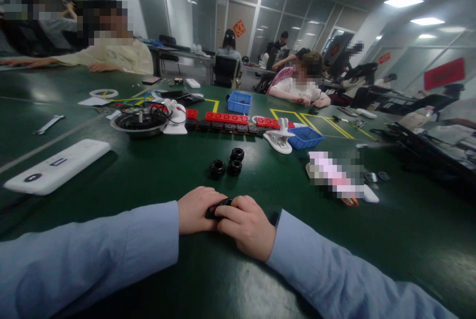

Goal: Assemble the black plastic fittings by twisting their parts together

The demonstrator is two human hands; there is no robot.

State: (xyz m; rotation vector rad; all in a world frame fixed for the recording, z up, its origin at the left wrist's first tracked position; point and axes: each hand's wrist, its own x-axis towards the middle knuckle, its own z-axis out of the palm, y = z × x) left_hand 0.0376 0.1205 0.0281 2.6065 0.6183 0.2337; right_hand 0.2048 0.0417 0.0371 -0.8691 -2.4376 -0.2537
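My left hand (196, 208) and my right hand (247, 225) rest together on the dark green table (148, 175), both in light blue sleeves. Their fingers are curled round a small black ring-shaped part (219, 206) that shows only between them. Three more black ring-shaped parts (227, 162) stand in a cluster on the table a short way beyond my hands.
A white flat device (55, 165) lies at left, a wrench (48, 124) beyond it. Farther back are a metal bowl with wires (140, 122), red and black blocks (226, 122), two blue baskets (305, 137), a white clamp (279, 139). Several people sit around the tables.
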